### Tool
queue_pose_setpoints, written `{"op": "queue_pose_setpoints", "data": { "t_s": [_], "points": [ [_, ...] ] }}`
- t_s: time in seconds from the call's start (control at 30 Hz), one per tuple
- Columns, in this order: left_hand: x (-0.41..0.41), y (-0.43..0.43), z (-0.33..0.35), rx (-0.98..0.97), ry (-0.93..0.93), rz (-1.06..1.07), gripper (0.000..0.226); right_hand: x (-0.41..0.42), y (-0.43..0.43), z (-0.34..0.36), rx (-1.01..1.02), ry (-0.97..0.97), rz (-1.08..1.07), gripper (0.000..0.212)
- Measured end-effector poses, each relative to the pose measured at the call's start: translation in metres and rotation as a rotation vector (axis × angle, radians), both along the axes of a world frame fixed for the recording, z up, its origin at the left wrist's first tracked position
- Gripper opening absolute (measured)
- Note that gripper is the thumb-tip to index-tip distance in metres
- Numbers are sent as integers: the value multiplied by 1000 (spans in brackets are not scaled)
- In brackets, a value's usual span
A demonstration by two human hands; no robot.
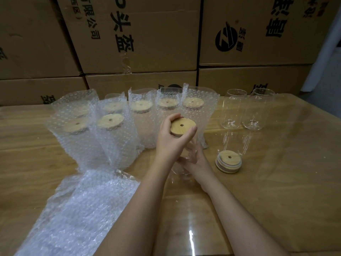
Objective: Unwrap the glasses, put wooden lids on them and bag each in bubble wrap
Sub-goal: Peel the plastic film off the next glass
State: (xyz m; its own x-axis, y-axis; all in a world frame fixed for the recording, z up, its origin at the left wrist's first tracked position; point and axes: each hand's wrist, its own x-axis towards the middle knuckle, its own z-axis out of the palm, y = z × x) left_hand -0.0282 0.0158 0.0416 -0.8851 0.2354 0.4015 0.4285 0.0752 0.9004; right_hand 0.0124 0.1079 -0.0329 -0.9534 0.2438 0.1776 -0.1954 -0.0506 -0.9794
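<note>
bubble-wrap sheets (pixel 83 209) on glossy wooden table (pixel 276 182) | left hand (pixel 169 139) grips lid (pixel 182 126), right hand (pixel 196 160) holds glass (pixel 181 174) | cardboard boxes (pixel 147 43) behind

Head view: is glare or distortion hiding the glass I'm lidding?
Head view: dim, even light; a glare streak lies on the table; the glass in the right hand almost vanishes; the boxes lean from wide-angle distortion; the lid in the left hand reads sharp.

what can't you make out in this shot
Head view: whether the lid sits fully on the glass; the left hand covers the rim.
Head view: number of lids in the stack; layers too blurred.
Head view: the print on the cardboard boxes; cut off by the top edge.
</note>
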Motion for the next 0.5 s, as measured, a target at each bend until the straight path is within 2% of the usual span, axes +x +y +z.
{"op": "queue_pose_setpoints", "data": {
  "t_s": [0.17, 0.27, 0.37, 0.5],
  "points": [
    [-4, -9, 4, 12, -59, -131, 41, 1, 3, -4, 21, -5, 10, 89],
    [-11, -18, 12, -87, -65, -238, 31, 2, 4, -5, 39, -18, 18, 90],
    [-16, -24, 27, -323, 89, -216, 30, 3, 2, -4, 33, -35, 10, 89],
    [-6, -14, 33, -863, 529, 27, 44, 0, 4, -4, 36, -35, -4, 91]
  ]
}}
